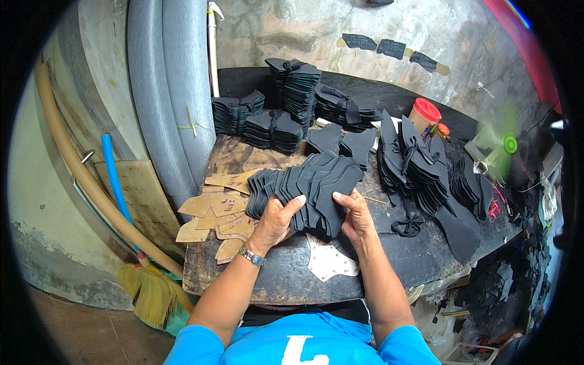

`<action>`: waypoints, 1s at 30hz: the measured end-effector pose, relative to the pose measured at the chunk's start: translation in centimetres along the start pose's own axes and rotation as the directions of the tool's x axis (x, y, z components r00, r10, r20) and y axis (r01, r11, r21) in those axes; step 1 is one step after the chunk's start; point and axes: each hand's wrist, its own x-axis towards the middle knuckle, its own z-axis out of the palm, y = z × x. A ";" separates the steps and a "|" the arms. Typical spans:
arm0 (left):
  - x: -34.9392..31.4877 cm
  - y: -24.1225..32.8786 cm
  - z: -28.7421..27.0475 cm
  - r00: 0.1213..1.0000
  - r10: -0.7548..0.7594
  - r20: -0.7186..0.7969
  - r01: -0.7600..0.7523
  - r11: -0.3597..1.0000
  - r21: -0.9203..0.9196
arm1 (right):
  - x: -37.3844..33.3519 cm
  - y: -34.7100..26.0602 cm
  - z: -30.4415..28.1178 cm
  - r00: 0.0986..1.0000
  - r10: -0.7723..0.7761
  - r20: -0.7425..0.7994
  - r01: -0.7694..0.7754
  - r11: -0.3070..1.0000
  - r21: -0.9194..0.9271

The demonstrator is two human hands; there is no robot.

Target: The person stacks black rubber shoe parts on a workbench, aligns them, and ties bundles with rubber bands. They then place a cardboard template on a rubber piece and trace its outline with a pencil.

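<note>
Head view: your left hand [277, 219] and right hand [354, 214] both clamp a fanned stack of black cut pieces [310, 185], held just above the near middle of the worktable [286, 277]. Left fingers curl under the stack's lower left with the thumb on top; right thumb presses the top piece at its lower right, fingers hidden beneath. The pieces look like thin, flat sheet stock, probably foam or rubber: light singly, a modest load as a stack, flexible rather than stiff, not fragile. The matte faces should grip one another somewhat, yet the fan shows they slide sideways readily, so judge the stack liable to splay or shed pieces if you pinch only one edge. Best hold is as now: both hands at opposite lower corners, thumbs over, fingers under, squeezing through the full thickness. Under the hands lies a white pattern piece [328, 260] with small dots, partly covered by your wrists. Tan card patterns [222, 213] lie scattered just left of the stack, some overhanging the table's edge; a careless sweep left could knock them off. Tied black bundles [417, 164] crowd close on the right, and more stacks [298, 91] stand at the back, so free table is narrow. A loose black tie [406, 226] lies near the right wrist. A red-lidded jar [424, 114] stands well back. A broom [149, 286] leans below the table's left corner, clear of the work.
</note>
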 end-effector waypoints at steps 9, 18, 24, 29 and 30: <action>0.1 -0.5 -0.2 0.996 0.074 -0.044 -0.070 0.993 0.095 | -0.1 0.1 0.1 1.000 -0.012 0.007 0.012 1.000 -0.019; 0.3 -0.2 -0.7 0.993 -0.117 0.007 0.117 0.993 -0.014 | -0.2 0.0 0.7 0.997 -0.046 0.059 0.049 0.997 -0.059; -0.3 -1.0 1.0 0.994 0.099 -0.046 -0.050 0.785 0.618 | -0.3 -0.2 1.2 0.988 -0.088 0.126 0.106 0.984 -0.143; 0.8 1.5 -1.3 0.885 0.451 -0.118 -0.225 0.635 0.739 | -0.3 -0.4 0.5 0.871 -0.478 0.114 0.486 0.804 -0.343; 1.0 2.3 -2.4 0.838 0.506 -0.204 -0.087 0.492 0.866 | -0.2 -0.7 0.3 0.849 -0.517 0.112 0.507 0.736 -0.448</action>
